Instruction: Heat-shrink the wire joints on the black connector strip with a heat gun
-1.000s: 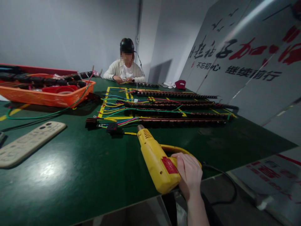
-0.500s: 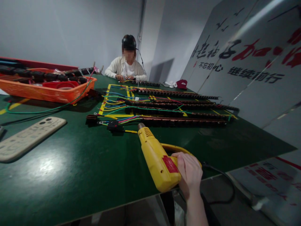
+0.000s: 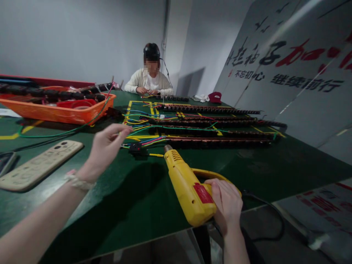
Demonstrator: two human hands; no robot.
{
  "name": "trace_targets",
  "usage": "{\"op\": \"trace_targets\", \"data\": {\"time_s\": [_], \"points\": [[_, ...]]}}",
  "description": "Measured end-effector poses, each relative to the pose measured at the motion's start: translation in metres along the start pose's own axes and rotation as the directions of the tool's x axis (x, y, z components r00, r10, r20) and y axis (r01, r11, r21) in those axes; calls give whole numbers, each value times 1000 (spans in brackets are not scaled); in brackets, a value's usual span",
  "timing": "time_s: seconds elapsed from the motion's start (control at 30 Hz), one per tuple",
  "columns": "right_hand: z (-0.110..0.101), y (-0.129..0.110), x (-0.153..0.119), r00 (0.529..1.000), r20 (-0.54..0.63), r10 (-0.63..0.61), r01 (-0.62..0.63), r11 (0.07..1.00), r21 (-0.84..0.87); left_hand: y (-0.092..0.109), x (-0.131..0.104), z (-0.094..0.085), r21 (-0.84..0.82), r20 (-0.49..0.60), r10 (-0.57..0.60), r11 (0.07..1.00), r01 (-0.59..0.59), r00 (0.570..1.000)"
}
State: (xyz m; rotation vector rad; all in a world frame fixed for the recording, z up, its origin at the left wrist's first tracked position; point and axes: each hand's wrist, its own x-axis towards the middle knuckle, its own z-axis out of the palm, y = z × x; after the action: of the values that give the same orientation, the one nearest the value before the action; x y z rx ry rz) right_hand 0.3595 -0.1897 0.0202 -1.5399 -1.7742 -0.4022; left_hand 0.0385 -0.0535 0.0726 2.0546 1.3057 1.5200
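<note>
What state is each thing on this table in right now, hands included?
Yellow heat gun: lying on the green table, nozzle toward the wires.
Right hand: gripping the gun's handle.
Left hand: raised, empty, fingers loosely curled.
Orange basket: full of parts.
Terminal strips: laid in rows, wired.
Remote control: lying flat.

The dark green surface point(image 3: 82, 205) carried an orange plastic basket point(image 3: 59, 112), a beige remote-like keypad point(image 3: 38, 167), long black terminal strips with coloured wires point(image 3: 209, 130) over yellow tape lines point(image 3: 127, 113), and a red cap point(image 3: 215, 97).
</note>
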Motion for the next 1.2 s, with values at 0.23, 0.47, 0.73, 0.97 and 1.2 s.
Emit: {"op": "trace_targets", "data": {"time_s": [0.23, 0.47, 0.73, 0.97, 1.2], "points": [[4, 4, 0, 1000, -23, -12, 13, 1000, 15, -46, -22, 36, 233, 324, 117, 952, -199, 939], [7, 6, -3, 999, -36, -25, 25, 1000, -2, -41, -21, 28, 428, 328, 120, 866, -260, 937], [-1, -5, -8, 999, -18, -26, 26, 999, -19, -49, -23, 28, 446, 378, 70, 860, -248, 923], [2, -29, -15, 999, -3, 34, -34, 999, 3, -42, -20, 27, 385, 350, -89, 921, -56, 933], [8, -55, -16, 1000, -15, 11, -10, 998, 67, -41, -21, 28, 336, 339, -87, 941, -34, 937]]}}
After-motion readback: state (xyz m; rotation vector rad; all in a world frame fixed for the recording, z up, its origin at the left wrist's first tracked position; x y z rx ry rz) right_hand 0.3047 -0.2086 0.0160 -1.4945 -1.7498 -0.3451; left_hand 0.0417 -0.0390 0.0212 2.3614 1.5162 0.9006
